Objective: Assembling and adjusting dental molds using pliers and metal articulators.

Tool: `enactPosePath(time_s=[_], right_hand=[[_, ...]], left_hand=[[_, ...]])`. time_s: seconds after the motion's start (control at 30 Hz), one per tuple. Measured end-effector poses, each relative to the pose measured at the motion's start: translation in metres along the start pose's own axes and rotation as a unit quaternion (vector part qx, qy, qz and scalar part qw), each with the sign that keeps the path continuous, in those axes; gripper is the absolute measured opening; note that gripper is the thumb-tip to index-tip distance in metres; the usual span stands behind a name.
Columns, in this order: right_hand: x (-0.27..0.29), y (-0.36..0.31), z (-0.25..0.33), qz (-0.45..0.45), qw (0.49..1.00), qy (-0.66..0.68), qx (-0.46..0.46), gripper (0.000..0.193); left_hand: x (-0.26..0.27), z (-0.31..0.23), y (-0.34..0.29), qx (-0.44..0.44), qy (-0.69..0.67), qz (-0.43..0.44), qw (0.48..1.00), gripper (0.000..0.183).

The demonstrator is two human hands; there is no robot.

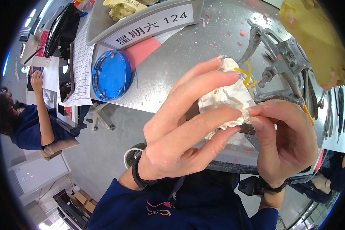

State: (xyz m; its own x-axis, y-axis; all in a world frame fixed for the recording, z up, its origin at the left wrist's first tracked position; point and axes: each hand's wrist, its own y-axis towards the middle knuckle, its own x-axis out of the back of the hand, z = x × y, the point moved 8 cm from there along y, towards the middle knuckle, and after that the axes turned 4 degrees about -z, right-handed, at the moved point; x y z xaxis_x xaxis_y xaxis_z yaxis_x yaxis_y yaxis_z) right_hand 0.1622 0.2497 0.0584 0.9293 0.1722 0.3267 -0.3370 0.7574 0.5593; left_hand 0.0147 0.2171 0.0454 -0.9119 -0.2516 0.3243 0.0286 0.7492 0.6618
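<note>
Over the metal bench (153, 78), a white cast (228, 97) in two hands

Your left hand (180, 138) spreads around the cast, probably to steady it; your right hand (289, 142) pinches at its edge, thumb to forefinger, whether on anything I cannot tell. Yellow strands (250, 73) show at its far side; a hinged metal frame (291, 57) lies just beyond, perhaps for easy reach

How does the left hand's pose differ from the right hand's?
The left hand spreads its fingers across the white cast; the right hand brings thumb and index finger together at the cast's right edge. The left hand's fingers reach out long, while the right hand's other fingers curl inward. Both are bare, with black straps at the wrists.
</note>
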Motion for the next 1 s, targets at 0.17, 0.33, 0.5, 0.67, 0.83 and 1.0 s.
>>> enactPosePath(time_s=[0.17, 0.33, 0.5, 0.67, 0.83, 1.0], right_hand=[[0.0006, 0.0009, -0.0001, -0.002, 1.000, -0.004, 0.005, 0.020], [0.0008, 0.0016, 0.0006, -0.006, 1.000, -0.011, 0.002, 0.021], [0.0016, 0.0025, 0.0014, -0.003, 1.000, -0.016, 0.007, 0.022], [0.0012, 0.0049, 0.0032, 0.010, 0.999, -0.027, 0.014, 0.022], [0.0008, 0.0053, 0.0032, 0.002, 0.999, -0.027, 0.020, 0.022], [-0.0009, 0.0090, 0.0045, 0.016, 0.999, -0.042, 0.005, 0.022]], left_hand=[[-0.0002, 0.0014, -0.0002, 0.002, 0.002, -0.001, 1.000, 0.028], [0.0005, 0.0007, 0.0006, 0.001, 0.003, -0.001, 1.000, 0.028], [0.0005, 0.0013, 0.0006, 0.001, 0.001, 0.001, 1.000, 0.027], [0.0002, 0.0006, 0.0016, 0.001, 0.002, 0.004, 1.000, 0.027], [0.0009, 0.0013, 0.0017, -0.001, 0.003, 0.006, 1.000, 0.027], [0.0017, 0.0012, 0.0021, -0.003, 0.001, 0.002, 1.000, 0.026]])
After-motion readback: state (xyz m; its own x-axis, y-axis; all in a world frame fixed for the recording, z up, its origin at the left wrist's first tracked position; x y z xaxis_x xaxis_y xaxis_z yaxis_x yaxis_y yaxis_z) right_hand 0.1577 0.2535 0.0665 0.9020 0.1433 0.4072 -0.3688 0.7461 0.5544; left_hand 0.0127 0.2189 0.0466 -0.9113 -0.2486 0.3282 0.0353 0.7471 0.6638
